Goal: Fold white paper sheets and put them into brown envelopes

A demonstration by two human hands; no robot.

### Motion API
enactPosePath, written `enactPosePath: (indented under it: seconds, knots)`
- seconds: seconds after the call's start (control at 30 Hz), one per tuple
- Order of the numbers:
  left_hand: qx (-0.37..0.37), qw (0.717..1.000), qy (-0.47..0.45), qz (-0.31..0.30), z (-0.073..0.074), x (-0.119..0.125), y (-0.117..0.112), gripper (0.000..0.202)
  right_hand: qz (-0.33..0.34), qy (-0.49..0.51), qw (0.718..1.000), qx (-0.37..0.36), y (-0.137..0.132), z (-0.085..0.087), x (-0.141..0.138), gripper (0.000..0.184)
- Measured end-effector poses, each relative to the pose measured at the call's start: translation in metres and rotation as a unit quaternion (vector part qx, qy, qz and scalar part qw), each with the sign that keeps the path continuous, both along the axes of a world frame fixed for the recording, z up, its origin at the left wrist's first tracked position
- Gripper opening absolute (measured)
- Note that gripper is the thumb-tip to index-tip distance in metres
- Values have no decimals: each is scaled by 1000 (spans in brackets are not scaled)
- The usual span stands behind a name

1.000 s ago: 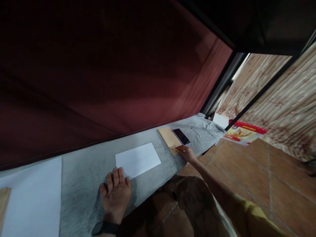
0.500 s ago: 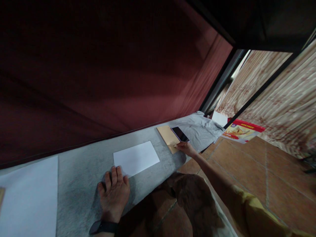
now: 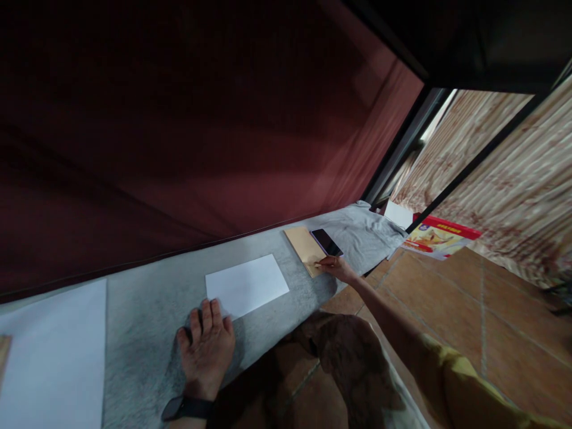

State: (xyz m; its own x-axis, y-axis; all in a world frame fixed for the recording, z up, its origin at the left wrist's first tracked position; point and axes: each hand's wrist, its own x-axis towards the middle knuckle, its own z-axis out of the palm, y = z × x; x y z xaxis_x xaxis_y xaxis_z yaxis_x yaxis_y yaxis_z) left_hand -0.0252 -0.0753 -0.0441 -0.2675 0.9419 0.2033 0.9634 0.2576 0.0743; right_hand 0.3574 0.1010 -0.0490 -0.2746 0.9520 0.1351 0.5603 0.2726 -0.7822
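Note:
My left hand (image 3: pixel 208 345), wearing a dark watch, lies flat with fingers spread on a grey cloth. Its fingertips touch the lower left edge of a white sheet of paper (image 3: pixel 248 286). Farther right, the fingers of my right hand (image 3: pixel 338 268) are pinched together over the near end of a tan, flat notebook or envelope (image 3: pixel 306 247). Something small and pale shows at those fingertips, too small to name. Against the right side of the tan item rests a phone (image 3: pixel 327 242) with a dark screen, just beyond my right hand.
A larger white sheet (image 3: pixel 58 357) lies at the left, with a wooden edge (image 3: pixel 4 351) on it. The grey cloth (image 3: pixel 143 322) covers a narrow surface along a dark red curtain (image 3: pixel 268 190). A colourful box (image 3: pixel 440 236) stands on the tiled floor to the right, beside a black post.
My right fingertips have shifted very slightly over the tan item. My left hand and the papers stay where they were; the view has tilted a little.

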Motion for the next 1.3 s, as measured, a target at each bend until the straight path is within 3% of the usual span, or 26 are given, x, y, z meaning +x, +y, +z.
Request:
enactPosePath:
  seconds: [0.1, 0.53, 0.7, 0.87, 1.0, 1.17, 1.3]
  knots:
    - [11, 1000, -3, -11, 0, 0, -1, 54, 5, -4, 1000, 5, -1, 2, -1, 36]
    - [-64, 996, 60, -1, 8, 1, 0, 54, 37, -34, 997, 50, -11, 5, -4, 29]
    - [-56, 997, 55, -1, 7, 1, -1, 56, 35, -51, 995, 73, -14, 1, -6, 21]
    - [-42, 999, 5, -1, 2, -1, 0, 55, 36, -59, 993, 97, -26, -2, -8, 30]
    - [-20, 999, 25, -9, 0, 0, -2, 57, 37, -61, 991, 109, -31, 4, -12, 30]
    - [-38, 999, 28, 5, 0, 2, -2, 58, 21, -71, 984, 164, -39, 23, -60, 33]
    - [-49, 999, 18, 10, 3, 4, -1, 58, 116, -70, 973, 188, -60, 30, -135, 40]
